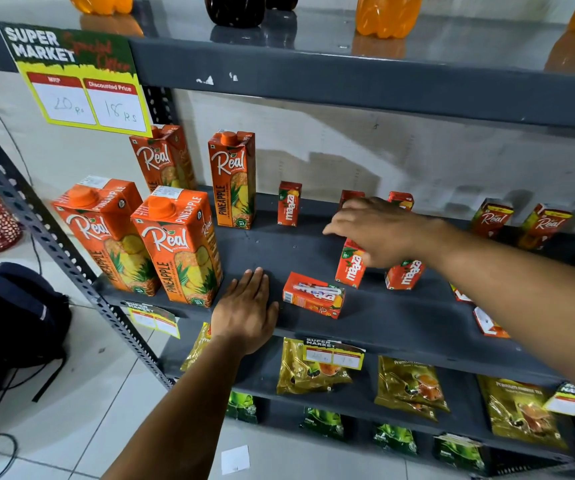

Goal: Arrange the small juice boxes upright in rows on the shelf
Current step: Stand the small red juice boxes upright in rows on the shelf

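Observation:
Small red Maaza juice boxes sit on the grey shelf [400,317]. One stands upright at the back [289,203], and two more at the back [400,199] are partly hidden by my right hand. My right hand [379,230] grips the top of a tilted Maaza box [350,266] in the front row. Another upright box [404,274] stands just right of it. One box lies flat [313,295] near the front edge. My left hand [246,311] rests flat on the shelf, just left of the lying box. Two fallen boxes [486,322] peek from under my right forearm.
Tall Real pineapple cartons [178,245] fill the shelf's left side. Small Real boxes [521,221] stand at the far right. Soda bottles [388,13] are on the shelf above, tea packets [410,382] below. A dark backpack [12,313] lies on the floor at left.

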`<state>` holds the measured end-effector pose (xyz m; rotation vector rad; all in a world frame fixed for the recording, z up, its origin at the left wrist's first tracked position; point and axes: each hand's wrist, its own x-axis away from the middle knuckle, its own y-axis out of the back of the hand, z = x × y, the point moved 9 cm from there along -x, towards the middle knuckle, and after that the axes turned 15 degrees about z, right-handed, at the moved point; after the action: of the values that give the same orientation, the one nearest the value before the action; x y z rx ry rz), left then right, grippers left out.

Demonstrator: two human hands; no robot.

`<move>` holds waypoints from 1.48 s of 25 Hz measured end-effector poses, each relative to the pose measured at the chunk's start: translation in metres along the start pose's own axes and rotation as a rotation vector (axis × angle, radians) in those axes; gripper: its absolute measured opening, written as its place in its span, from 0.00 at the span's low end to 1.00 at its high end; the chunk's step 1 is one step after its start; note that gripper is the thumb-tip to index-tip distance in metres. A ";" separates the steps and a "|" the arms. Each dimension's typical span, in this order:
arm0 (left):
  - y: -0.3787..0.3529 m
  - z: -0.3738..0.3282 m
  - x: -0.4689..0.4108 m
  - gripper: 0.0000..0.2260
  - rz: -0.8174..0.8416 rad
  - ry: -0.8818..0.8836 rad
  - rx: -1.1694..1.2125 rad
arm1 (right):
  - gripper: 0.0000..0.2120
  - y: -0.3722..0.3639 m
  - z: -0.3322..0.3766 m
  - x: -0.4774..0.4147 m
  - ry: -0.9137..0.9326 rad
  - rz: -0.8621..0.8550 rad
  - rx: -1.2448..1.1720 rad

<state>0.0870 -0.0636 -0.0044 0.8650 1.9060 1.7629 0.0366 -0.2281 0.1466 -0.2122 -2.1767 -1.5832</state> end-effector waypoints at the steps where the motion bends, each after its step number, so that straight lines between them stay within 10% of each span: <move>1: 0.000 0.000 0.000 0.33 -0.002 -0.001 0.001 | 0.34 -0.002 0.010 0.006 -0.008 0.018 -0.115; 7: 0.000 -0.001 0.000 0.34 0.011 0.000 -0.018 | 0.41 -0.097 0.054 0.015 -0.317 0.093 -0.715; 11: 0.001 -0.002 0.001 0.35 0.011 -0.007 -0.001 | 0.26 -0.104 0.047 0.010 -0.388 -0.066 -0.948; 25: 0.003 -0.003 0.003 0.36 0.002 -0.002 0.001 | 0.11 0.029 0.058 -0.032 0.049 -0.269 0.468; 37: 0.003 -0.003 0.002 0.34 -0.014 -0.008 0.007 | 0.20 0.025 0.039 -0.055 0.063 -0.049 0.208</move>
<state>0.0837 -0.0643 -0.0005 0.8578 1.9092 1.7433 0.0850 -0.1758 0.1343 -0.0448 -2.2927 -1.3566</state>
